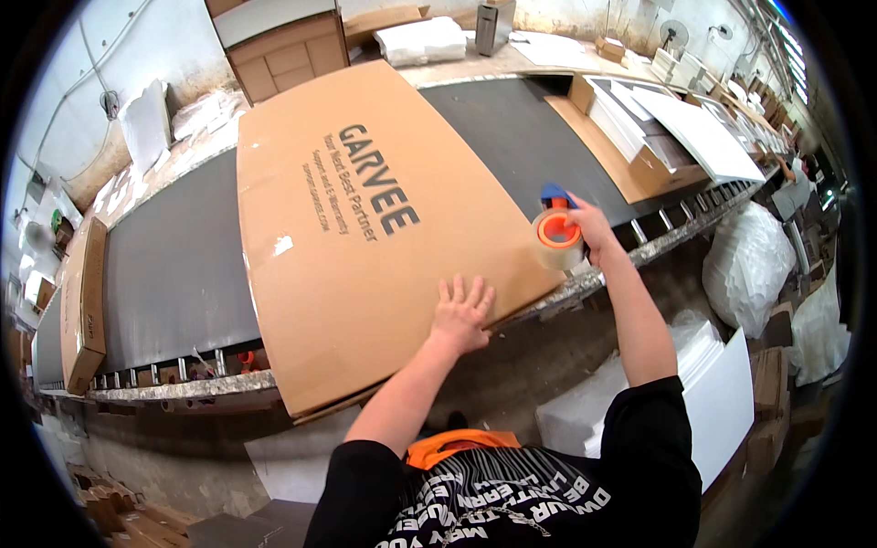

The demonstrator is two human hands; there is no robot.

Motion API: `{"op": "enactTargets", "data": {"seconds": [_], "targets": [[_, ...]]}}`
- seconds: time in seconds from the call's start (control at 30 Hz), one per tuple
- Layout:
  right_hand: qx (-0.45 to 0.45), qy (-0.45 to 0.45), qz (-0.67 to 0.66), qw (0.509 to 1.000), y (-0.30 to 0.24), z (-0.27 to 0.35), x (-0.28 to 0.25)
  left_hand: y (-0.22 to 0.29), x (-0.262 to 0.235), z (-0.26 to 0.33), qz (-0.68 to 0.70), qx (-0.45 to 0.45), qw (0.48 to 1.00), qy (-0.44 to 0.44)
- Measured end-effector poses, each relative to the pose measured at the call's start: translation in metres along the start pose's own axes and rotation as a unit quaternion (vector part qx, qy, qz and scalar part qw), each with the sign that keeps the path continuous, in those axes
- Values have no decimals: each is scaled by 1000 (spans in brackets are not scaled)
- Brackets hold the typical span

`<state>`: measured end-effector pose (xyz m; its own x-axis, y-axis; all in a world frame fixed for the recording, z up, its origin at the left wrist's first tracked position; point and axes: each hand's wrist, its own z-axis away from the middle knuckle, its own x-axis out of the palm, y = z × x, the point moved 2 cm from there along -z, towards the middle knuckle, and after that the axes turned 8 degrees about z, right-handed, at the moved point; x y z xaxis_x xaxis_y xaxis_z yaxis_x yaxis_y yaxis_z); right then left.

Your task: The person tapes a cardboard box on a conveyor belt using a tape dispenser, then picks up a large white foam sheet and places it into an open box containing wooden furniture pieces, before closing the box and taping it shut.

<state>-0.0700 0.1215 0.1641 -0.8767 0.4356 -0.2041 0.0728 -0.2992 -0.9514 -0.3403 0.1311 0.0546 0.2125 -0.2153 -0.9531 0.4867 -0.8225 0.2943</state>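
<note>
A large flat brown cardboard box (320, 301) with dark printing lies across the grey conveyor belt in front of me. My left hand (463, 315) rests on its top near the front edge, fingers spread. At the box's right end, my right hand (589, 226) is closed around a tape dispenser (558, 229) with an orange hub, a blue upper part and a roll of clear tape. The dispenser is at the box's right edge; whether tape is stuck there I cannot tell. Shiny tape pieces show on the box's left side.
An open box with white panels (676, 137) sits farther right on the belt (512, 119). Another closed box (84, 306) stands at the far left. Steel rollers line the front edge. White foam sheets (703, 393) and a bagged bundle (749, 265) are at the lower right.
</note>
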Motion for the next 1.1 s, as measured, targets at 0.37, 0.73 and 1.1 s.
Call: {"op": "enactTargets", "data": {"seconds": [0.37, 0.73, 1.1], "targets": [[-142, -103, 668, 724, -18, 47, 33, 2, -12, -6, 8, -19, 999, 48], [-87, -158, 757, 628, 103, 92, 74, 2, -14, 7, -24, -31, 997, 61], [9, -46, 648, 760, 173, 191, 90, -14, -16, 28, -7, 12, 999, 53]]}}
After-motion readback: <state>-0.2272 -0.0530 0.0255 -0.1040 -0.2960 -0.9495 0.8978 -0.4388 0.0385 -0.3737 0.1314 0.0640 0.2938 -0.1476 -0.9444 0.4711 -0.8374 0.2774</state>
